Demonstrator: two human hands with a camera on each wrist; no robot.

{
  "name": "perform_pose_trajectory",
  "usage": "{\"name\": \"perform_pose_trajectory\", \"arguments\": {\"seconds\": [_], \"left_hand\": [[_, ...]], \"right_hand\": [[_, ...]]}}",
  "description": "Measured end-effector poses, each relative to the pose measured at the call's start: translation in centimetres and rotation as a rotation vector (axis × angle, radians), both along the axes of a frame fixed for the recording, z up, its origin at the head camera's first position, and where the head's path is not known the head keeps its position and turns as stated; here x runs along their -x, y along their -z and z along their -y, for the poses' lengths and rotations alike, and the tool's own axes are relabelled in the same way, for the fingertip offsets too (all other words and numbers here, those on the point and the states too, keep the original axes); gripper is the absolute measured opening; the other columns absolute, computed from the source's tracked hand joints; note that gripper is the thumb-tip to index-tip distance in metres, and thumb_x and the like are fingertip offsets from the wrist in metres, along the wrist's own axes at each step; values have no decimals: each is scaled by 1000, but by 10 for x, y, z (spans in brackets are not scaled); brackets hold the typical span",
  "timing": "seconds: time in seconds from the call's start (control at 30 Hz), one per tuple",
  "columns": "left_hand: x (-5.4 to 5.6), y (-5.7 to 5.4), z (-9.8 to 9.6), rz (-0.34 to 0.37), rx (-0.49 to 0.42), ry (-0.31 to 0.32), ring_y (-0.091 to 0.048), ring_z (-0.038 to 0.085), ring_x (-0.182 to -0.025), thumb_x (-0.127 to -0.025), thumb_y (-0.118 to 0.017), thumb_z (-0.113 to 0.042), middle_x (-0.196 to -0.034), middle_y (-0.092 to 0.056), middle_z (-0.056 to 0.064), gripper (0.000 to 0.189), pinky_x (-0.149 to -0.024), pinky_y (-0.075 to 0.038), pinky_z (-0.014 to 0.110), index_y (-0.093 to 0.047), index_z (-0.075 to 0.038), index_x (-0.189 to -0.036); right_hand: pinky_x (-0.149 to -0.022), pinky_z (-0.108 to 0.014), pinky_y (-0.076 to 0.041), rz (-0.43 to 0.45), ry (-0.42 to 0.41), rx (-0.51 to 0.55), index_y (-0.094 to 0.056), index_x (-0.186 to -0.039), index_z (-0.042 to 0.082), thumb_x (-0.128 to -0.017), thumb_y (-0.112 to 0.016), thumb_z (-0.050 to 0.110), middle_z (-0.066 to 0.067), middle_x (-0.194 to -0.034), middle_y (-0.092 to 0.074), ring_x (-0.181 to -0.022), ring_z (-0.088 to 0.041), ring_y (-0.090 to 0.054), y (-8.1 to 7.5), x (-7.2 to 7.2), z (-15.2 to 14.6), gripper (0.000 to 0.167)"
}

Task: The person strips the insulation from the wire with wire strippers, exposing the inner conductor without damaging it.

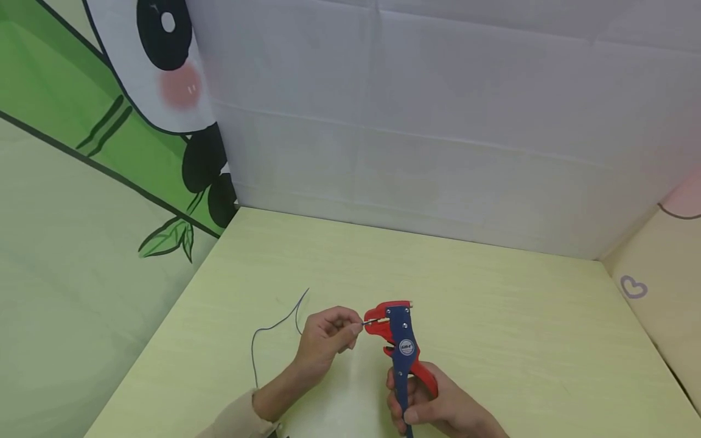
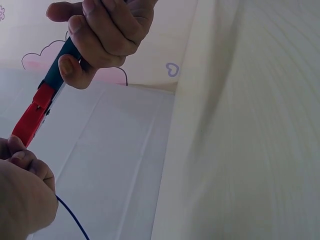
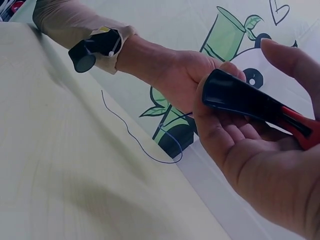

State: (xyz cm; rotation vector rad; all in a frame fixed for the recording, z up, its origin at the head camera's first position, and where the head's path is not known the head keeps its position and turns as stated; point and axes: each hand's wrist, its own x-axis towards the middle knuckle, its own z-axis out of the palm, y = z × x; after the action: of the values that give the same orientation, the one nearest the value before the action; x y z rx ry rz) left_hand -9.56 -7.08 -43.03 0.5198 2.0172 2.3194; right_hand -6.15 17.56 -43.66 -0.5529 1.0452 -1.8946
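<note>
Pinching wire (image 1: pixel 271 328) with left hand (image 1: pixel 327 337), at the 9 o'clock mouth of the stripper (image 1: pixel 404 334); right hand (image 1: pixel 446 407) grips its handles. Likely best: wire square to the jaws before squeezing.

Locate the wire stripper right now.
In the head view, the red-and-blue wire stripper is low, right of centre, in the right hand, its jaws beside the left hand, which pinches the blue wire.
</note>
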Motion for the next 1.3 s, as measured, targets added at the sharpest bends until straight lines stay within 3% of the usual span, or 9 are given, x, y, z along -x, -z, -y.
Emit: {"name": "perform_pose_trajectory", "arguments": {"seconds": [0.87,1.03,1.2,1.3], "left_hand": [[0,1,0,-1,3,-2,-46,6,-58,-97,-59,-3,-67,-55,-7,17,-50,-38,25,-62,14,-98],[-1,1,0,7,5,-2,-48,9,-59,-96,-59,-3,-68,-55,-8,16,-52,-41,23,-62,13,-98],[-2,-2,1,15,16,-1,-52,4,-63,-97,-60,-4,-69,-56,-8,16,-56,-44,22,-63,11,-99],[-2,-3,2,5,10,2,-52,3,-63,-97,-59,-3,-69,-56,-7,16,-56,-44,22,-63,12,-99]], "right_hand": [[-91,-27,-52,4,-7,-6,-52,-123,12,-100,-49,3,5,-100,-72,-88,-10,-65,-1,1,-2,25],[-89,-26,-51,33,-3,-41,-54,-120,14,-100,-51,4,6,-97,-71,-85,-9,-64,-2,0,-2,22],[-86,-24,-52,76,19,-100,-56,-116,15,-99,-57,6,7,-94,-72,-84,-7,-63,-6,-3,-2,19],[-87,-25,-53,88,3,-67,-56,-116,16,-98,-57,4,8,-95,-72,-84,-7,-64,-5,-4,0,22]]}}
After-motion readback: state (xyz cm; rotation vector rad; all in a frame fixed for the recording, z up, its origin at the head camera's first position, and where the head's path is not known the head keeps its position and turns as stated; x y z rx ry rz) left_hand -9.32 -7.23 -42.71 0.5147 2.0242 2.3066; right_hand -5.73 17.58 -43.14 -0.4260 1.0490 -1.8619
